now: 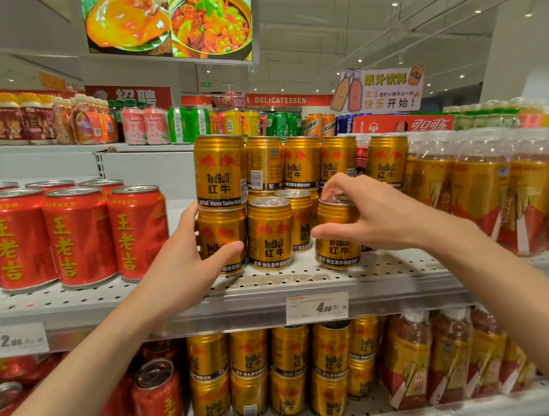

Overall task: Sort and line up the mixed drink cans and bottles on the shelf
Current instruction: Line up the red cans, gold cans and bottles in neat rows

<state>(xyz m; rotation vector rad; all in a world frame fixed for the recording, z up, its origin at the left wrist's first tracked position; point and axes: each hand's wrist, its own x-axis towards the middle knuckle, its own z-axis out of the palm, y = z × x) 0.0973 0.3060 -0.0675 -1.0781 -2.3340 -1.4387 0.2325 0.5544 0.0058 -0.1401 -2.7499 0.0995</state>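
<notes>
The right hand (370, 212) closes its fingers (338, 186) from above around the top of a gold can (336, 235). The left hand (191, 259) wraps the lower can of a two-high gold stack (221, 206), thumb in front. Both cans stand on the shelf (274, 288), near its front edge. I judge the step is lining up the gold cans; next the right can must slide toward the middle can (271, 238). Room is narrow there, with bottles (486, 194) close outside the right fingers.

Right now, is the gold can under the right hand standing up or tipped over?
Standing up: the gold can sits flat on the shelf, lid upward.
</notes>
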